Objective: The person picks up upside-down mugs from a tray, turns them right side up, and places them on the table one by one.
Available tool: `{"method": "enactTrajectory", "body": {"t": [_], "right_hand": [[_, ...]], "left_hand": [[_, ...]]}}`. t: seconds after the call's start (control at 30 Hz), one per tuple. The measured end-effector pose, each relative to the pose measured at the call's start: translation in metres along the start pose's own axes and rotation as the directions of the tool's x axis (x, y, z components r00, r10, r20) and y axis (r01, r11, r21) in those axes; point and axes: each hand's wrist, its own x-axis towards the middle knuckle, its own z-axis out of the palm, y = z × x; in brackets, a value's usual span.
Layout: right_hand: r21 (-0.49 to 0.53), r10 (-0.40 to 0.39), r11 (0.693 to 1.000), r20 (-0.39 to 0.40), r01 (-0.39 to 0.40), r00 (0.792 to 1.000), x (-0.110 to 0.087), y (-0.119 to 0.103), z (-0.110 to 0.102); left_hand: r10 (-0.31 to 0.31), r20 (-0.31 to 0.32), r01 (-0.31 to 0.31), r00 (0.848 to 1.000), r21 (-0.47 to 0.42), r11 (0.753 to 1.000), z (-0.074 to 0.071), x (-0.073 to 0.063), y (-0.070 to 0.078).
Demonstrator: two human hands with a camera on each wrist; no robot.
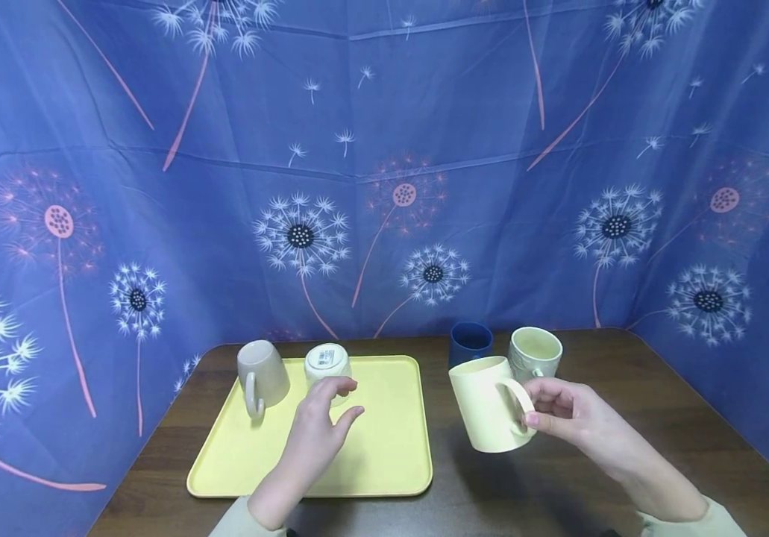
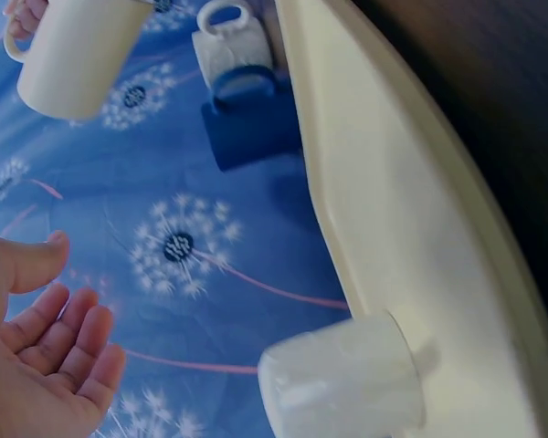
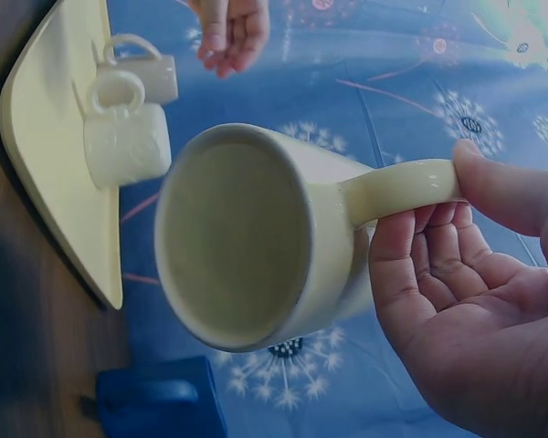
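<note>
A pale yellow mug (image 1: 488, 406) hangs tilted above the table, its mouth up. My right hand (image 1: 568, 414) pinches its handle (image 3: 406, 190) between thumb and fingers. Over the yellow tray (image 1: 384, 447) hovers my left hand (image 1: 317, 429), its fingers loosely bent and nothing between them. Just beyond that hand a white mug (image 1: 326, 360) stands upside down on the tray, partly hidden by the fingers in the head view. A grey-beige mug (image 1: 266, 373) stands upside down at the tray's back left, its handle toward me.
Behind the held mug, a dark blue mug (image 1: 471, 341) and a pale green mug (image 1: 535, 352) stand upright at the back of the dark wooden table (image 1: 599, 373). A blue dandelion-print cloth (image 1: 384, 112) hangs behind and along both sides.
</note>
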Motion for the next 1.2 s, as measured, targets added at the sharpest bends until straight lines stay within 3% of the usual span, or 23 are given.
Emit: {"method": "enactTrajectory", "body": {"t": [0.37,0.67,0.8,0.97,1.2], "right_hand": [[-0.073,-0.024,0.997,-0.158,0.013,0.987,-0.013,0.003,-0.015],[-0.089,-0.029,0.996,-0.258,0.006,0.966,-0.021,0.004,-0.031],[-0.045,-0.043,0.999,-0.303,0.031,0.952,-0.024,0.008,-0.038],[0.086,-0.058,0.992,-0.344,0.093,0.937,-0.025,0.015,-0.048],[0.206,-0.094,0.961,-0.386,0.186,0.918,-0.025,0.022,-0.061]], "left_hand": [[-0.022,-0.032,0.024,0.999,0.079,0.997,-0.002,-0.007,-0.025],[-0.162,0.035,0.160,0.986,0.070,0.985,-0.003,-0.010,-0.040],[-0.176,0.027,0.174,0.984,0.067,0.983,-0.003,-0.010,-0.047],[-0.191,0.033,0.189,0.981,0.058,0.980,-0.003,-0.010,-0.054],[-0.276,0.080,0.274,0.958,0.035,0.961,-0.001,-0.011,-0.061]]}}
